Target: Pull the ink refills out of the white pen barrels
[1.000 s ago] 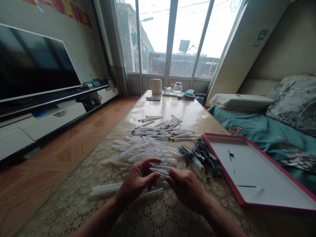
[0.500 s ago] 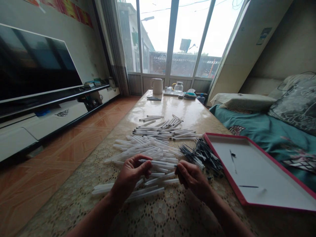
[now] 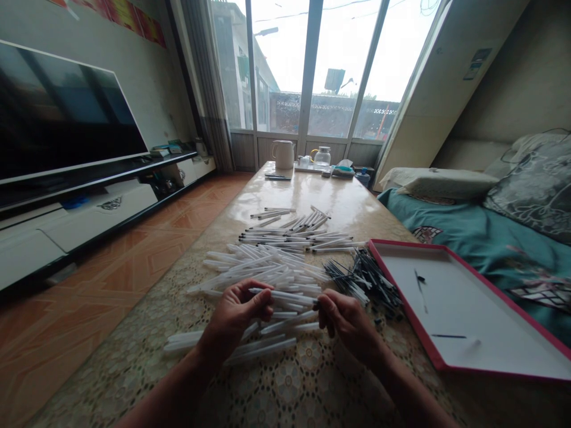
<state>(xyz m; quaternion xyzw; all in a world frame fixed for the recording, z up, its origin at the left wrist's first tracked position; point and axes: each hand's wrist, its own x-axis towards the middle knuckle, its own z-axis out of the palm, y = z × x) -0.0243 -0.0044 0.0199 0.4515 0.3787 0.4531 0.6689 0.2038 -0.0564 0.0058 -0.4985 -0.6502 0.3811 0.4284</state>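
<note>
My left hand (image 3: pixel 236 315) pinches one end of a translucent white pen barrel (image 3: pixel 285 295), held level just above the table. My right hand (image 3: pixel 345 318) is closed at the barrel's other end, fingertips touching it. Beneath both hands lies a heap of empty white barrels (image 3: pixel 263 273). To the right of my right hand sits a pile of thin dark refills (image 3: pixel 363 279). Farther back, several assembled pens (image 3: pixel 294 235) lie in a loose spread.
A white tray with a red rim (image 3: pixel 401 285) lies at the right, holding a couple of stray refills. A jug (image 3: pixel 284 155), a glass teapot (image 3: pixel 321 158) and small items stand at the table's far end. A TV stands left, bedding right.
Both hands rose from the heap with one barrel held between them. The right hand drew apart to the right, then came back in to the barrel's end.
</note>
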